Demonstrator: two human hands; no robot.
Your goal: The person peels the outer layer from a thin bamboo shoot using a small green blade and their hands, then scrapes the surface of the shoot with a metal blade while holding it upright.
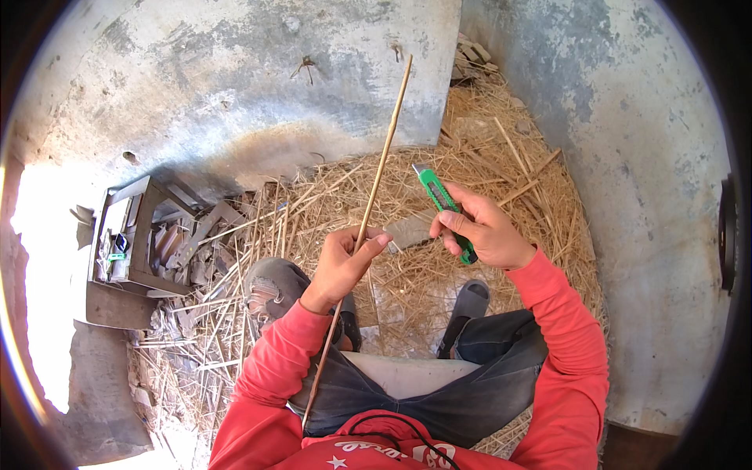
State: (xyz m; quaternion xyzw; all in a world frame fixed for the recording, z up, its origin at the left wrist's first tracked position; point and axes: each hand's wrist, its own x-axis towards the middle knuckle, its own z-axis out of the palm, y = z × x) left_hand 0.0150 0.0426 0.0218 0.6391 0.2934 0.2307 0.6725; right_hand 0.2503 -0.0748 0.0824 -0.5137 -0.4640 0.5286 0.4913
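Observation:
My left hand (345, 261) is closed around a long, thin wooden stick (385, 153). The stick leans up and away from my lap, its far end in front of the wall and its lower end by my left thigh. To the right, my right hand (487, 233) grips a green utility knife (435, 190) with a short metal blade out at its top end. The blade points up and to the left, apart from the stick. Both hands are above my knees, with a gap between them.
Straw-like shavings and split sticks (501, 168) cover the floor around my feet. At the left stands a small dark wooden table (149, 235) with small items on it and scraps beside it. Worn plaster walls (258, 70) rise ahead and at the right (650, 196).

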